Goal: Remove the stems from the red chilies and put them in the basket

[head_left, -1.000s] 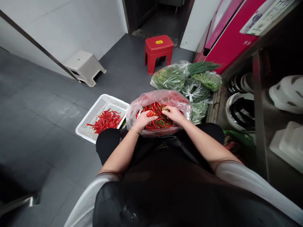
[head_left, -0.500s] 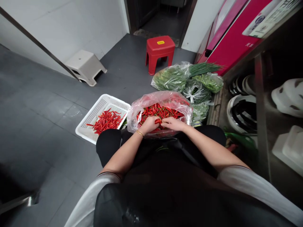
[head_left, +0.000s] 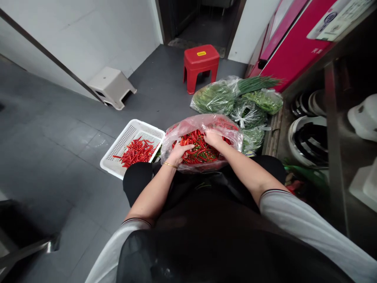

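A clear plastic bag [head_left: 171, 135], its mouth spread wide, sits in front of my lap, full of red chili peppers [head_left: 203, 151] with green stems. My left hand [head_left: 179, 152] is inside its left side, the thumb stretched across some red chilies that it cups against the partly hidden fingers. Deeper in the bag, towards its far side, my right hand [head_left: 213, 138] reaches down into the chilies. Its fingertips are hidden among them. Beside my left knee stands a white perforated basket [head_left: 118, 145], holding a loose heap of red chilies [head_left: 138, 152].
Bagged green vegetables [head_left: 216, 97] and long green stalks [head_left: 259, 83] lie beyond the chili bag. A red stool [head_left: 201, 59] and a grey-white stool [head_left: 110, 84] stand farther off. At right, a metal shelf [head_left: 335, 157] holds stacked containers near a pink cabinet [head_left: 294, 59].
My hands were close together over the near part of the bag. Now they are apart: the right has moved forward into the chilies, the left slightly to the left. The view has shifted slightly.
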`<act>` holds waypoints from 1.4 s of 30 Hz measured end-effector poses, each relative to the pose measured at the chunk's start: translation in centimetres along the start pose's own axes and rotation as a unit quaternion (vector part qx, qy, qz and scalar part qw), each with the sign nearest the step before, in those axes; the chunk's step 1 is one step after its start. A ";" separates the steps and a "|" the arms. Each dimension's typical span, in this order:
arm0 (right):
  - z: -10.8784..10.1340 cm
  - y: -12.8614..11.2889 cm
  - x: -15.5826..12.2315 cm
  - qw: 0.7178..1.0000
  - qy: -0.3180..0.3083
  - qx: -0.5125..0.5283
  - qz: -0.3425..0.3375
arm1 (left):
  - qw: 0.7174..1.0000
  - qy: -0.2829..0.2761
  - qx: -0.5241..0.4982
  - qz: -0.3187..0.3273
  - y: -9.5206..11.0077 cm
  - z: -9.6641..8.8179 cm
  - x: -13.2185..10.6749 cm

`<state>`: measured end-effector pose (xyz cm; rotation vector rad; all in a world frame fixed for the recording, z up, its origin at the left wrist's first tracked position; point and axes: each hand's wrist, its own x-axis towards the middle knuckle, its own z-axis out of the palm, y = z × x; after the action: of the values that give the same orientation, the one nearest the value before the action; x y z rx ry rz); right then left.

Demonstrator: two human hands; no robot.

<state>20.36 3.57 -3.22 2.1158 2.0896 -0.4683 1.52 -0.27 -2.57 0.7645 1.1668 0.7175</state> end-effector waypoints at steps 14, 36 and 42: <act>0.2 0.2 -6.8 0.949 -0.102 -0.019 -0.296 | 0.999 -0.019 -0.014 0.038 -0.7 1.0 0.2; 1.7 -0.8 -9.5 0.910 -0.237 0.311 -0.134 | 0.933 -0.060 0.250 0.253 -0.7 2.0 -1.0; 0.8 0.4 -8.4 0.983 -0.090 0.153 -0.055 | 0.964 0.042 0.172 0.200 -0.2 1.3 -0.8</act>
<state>20.73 -4.67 -1.47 2.0175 2.1520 -1.0151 2.55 -1.24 -2.01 1.2973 1.2434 0.8975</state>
